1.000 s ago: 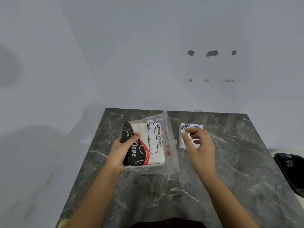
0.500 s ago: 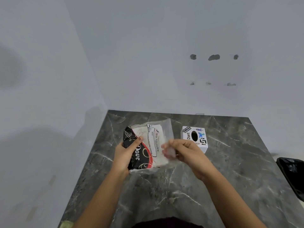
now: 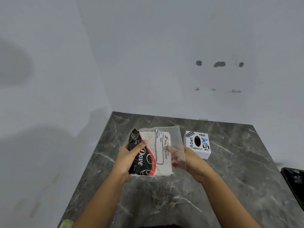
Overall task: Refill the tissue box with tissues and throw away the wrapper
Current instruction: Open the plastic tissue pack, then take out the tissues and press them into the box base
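- Tissues [image 3: 158,153] sit in a clear wrapper [image 3: 176,137] with a black and red "Dove" end, held just above the middle of the gray marble table [image 3: 238,186].
- My left hand [image 3: 127,160] grips the black end of the pack, at 9 o'clock. The thumb presses on top and the other fingers curl under, so it is pinching the pack.
- My right hand [image 3: 191,162] is at 3 o'clock of the pack. Its fingers go behind the loose clear flap and look blurry through the plastic. I think they pinch the flap, but I cannot tell for sure.
- The pack's long way runs from me toward the wall, 6 o'clock to 12 o'clock. The empty flap sticks out on the right side.
- The white tissue box [image 3: 197,144] stands on the table at 3 o'clock of the pack, near my right hand. Its oval hole faces up.
- A black bin [image 3: 294,183] is far off at 4 o'clock, past the table edge.
- I think the next move is to open the wrapper on the right side, so my right hand pulls while my left hand holds tight.
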